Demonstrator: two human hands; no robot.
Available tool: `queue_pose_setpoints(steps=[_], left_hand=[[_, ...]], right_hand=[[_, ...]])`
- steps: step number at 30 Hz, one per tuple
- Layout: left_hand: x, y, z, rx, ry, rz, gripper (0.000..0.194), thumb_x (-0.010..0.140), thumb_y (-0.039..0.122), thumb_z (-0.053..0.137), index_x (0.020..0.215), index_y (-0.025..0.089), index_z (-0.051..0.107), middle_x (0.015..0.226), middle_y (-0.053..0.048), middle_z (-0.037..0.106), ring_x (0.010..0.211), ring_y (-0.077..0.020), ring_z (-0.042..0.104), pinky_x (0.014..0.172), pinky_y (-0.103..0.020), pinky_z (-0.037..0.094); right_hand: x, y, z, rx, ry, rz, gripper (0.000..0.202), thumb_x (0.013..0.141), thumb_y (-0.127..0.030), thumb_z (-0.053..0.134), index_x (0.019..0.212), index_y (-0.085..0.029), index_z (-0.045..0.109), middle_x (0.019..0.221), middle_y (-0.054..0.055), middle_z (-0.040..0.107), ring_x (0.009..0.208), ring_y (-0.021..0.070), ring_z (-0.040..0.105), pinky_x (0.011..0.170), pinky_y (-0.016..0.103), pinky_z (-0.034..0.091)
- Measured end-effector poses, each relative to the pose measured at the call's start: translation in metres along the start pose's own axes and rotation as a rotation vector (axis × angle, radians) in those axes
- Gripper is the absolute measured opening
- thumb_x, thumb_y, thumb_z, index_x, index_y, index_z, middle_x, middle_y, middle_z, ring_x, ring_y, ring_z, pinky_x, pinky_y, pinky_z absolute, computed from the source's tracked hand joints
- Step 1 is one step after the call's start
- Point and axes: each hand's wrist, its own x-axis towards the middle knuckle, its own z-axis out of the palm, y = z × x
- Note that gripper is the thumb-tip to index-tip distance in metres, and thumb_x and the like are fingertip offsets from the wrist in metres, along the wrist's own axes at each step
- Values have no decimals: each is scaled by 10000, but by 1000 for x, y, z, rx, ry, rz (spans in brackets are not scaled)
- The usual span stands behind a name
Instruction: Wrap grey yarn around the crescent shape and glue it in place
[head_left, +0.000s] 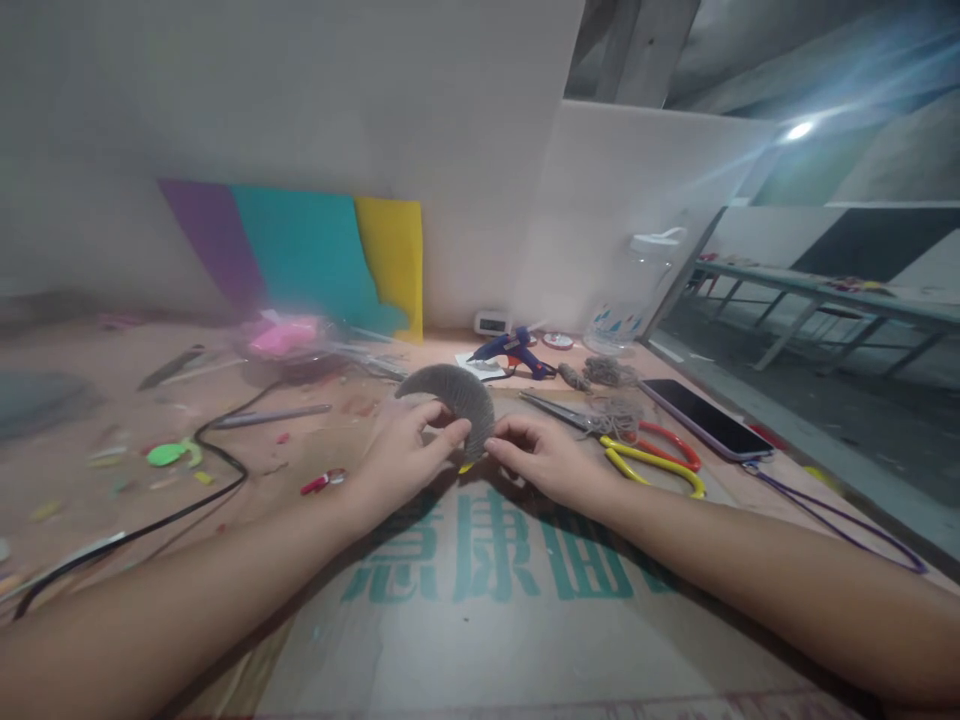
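Note:
A crescent wound with grey yarn (450, 388) is held above the board, its curved back facing up and right. My left hand (405, 448) pinches it from the left, thumb and fingers around its inner edge. At the crescent's lower right edge, my right hand (547, 460) has thumb and fingertips pressed together; whether they grip the edge or a strand of yarn cannot be made out. A bit of yellow (466, 467) shows at the crescent's lower tip. Scissors with red and yellow handles (652, 462) lie just right of my right hand.
A blue glue gun (514, 348) lies behind the crescent, with grey yarn (609, 372) beside it. At right are a phone (705, 418) and a clear bottle (626, 295). Left are a black cable (232, 470), a pen (274, 415), scraps and a pink bundle (285, 335). Coloured sheets (307, 250) lean behind.

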Motion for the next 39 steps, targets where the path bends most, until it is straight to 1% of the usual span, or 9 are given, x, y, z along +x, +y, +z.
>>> queue_pose_setpoints(steps=[3, 6, 11, 14, 17, 22, 28, 34, 39], left_hand=[[0, 2, 0, 48, 16, -43, 353, 876, 484, 530, 719, 182, 625, 763, -35, 664, 800, -215, 604, 700, -304, 437], [1, 3, 0, 60, 26, -67, 359, 865, 494, 527, 709, 185, 620, 742, -30, 661, 773, -213, 600, 681, -306, 429], [0, 4, 0, 86, 21, -31, 371, 860, 484, 517, 636, 189, 540, 671, -6, 581, 682, -182, 546, 636, -297, 397], [-1, 5, 0, 74, 11, -35, 375, 850, 490, 510, 619, 194, 513, 642, -1, 541, 661, -176, 517, 614, -293, 384], [0, 4, 0, 102, 0, -12, 374, 845, 483, 509, 611, 191, 514, 653, -7, 539, 675, -177, 514, 624, -297, 387], [1, 2, 0, 139, -7, 41, 381, 852, 478, 512, 599, 193, 510, 644, -6, 538, 665, -171, 504, 608, -291, 381], [0, -1, 2, 127, -8, 34, 455, 894, 503, 473, 554, 203, 437, 579, 13, 473, 612, -152, 460, 564, -281, 337], [1, 1, 1, 137, -6, 48, 459, 889, 503, 477, 545, 203, 434, 590, 10, 484, 608, -153, 464, 577, -288, 342], [0, 0, 1, 130, 0, 36, 462, 890, 501, 479, 541, 202, 442, 583, 8, 492, 606, -152, 469, 577, -286, 346]], right_hand=[[-1, -1, 0, 10, -32, 31, 225, 880, -357, 553, 776, -163, 604, 608, -21, 559, 498, 98, 482, 455, 214, 377], [-1, -1, -1, 20, -44, 28, 283, 911, -392, 512, 764, -165, 595, 622, -13, 561, 489, 98, 479, 433, 213, 363], [0, 1, -1, 91, 11, -9, 230, 896, -381, 548, 967, -172, 612, 717, -11, 592, 540, 99, 511, 456, 201, 402], [-1, 1, 0, 119, 16, -2, 204, 886, -378, 565, 889, -176, 596, 666, -31, 561, 496, 84, 480, 433, 192, 389], [-1, 1, -1, 130, 13, -11, 225, 886, -395, 566, 829, -178, 581, 636, -37, 543, 487, 81, 474, 414, 182, 374], [-1, 1, -1, 107, 20, -6, 252, 889, -409, 559, 810, -170, 578, 671, -17, 585, 506, 82, 500, 428, 180, 402], [-1, 4, 0, 101, 9, -8, 262, 893, -423, 562, 799, -179, 567, 663, -21, 587, 487, 79, 490, 419, 180, 397], [-2, 0, -1, 99, 3, 21, 286, 889, -447, 574, 782, -183, 564, 624, -29, 562, 477, 85, 488, 411, 187, 384], [-2, -1, -2, 84, 5, -3, 299, 889, -461, 571, 773, -185, 562, 638, -27, 558, 506, 93, 491, 440, 197, 385]])
